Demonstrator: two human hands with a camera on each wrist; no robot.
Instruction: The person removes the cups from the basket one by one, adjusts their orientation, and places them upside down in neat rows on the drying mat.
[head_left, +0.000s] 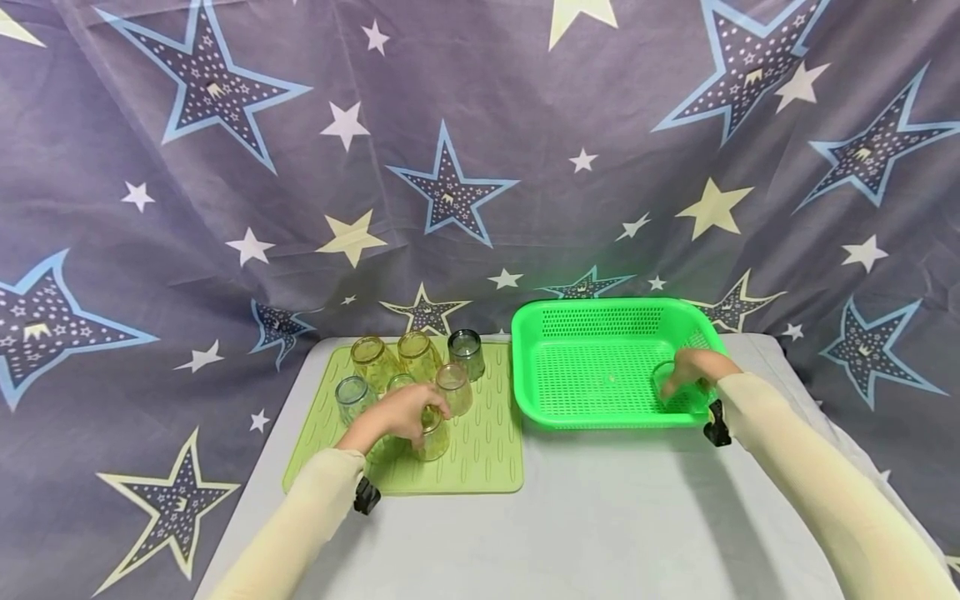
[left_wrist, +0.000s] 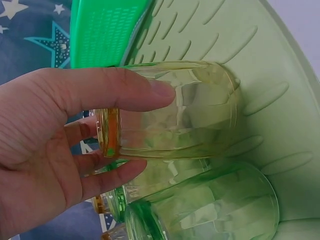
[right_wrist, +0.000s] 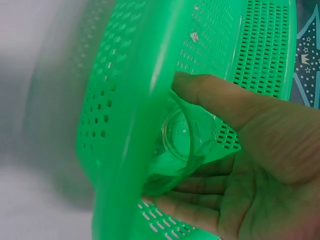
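On the light green drying mat [head_left: 480, 467], my left hand [head_left: 408, 412] grips a yellow glass tumbler [left_wrist: 200, 110] that stands upside down. The thumb lies along its side, with the other fingers around the far side near its base. A green glass [left_wrist: 210, 210] stands close beside it in the left wrist view. Over at the green plastic basket [head_left: 600, 421], my right hand [head_left: 697, 372] reaches inside the right end and holds a see-through glass [right_wrist: 200, 132], mouth up. Its thumb is at the rim and its fingers are along the opposite side. The glass looks green against the basket.
Behind the left hand stand several upturned glasses: two amber ones [head_left: 369, 354], a dark one [head_left: 467, 357], a pinkish one [head_left: 454, 387] and a blue one [head_left: 352, 398]. The basket stands right of the mat on a white-covered table [head_left: 600, 517]. A star-patterned curtain [head_left: 480, 100] hangs behind.
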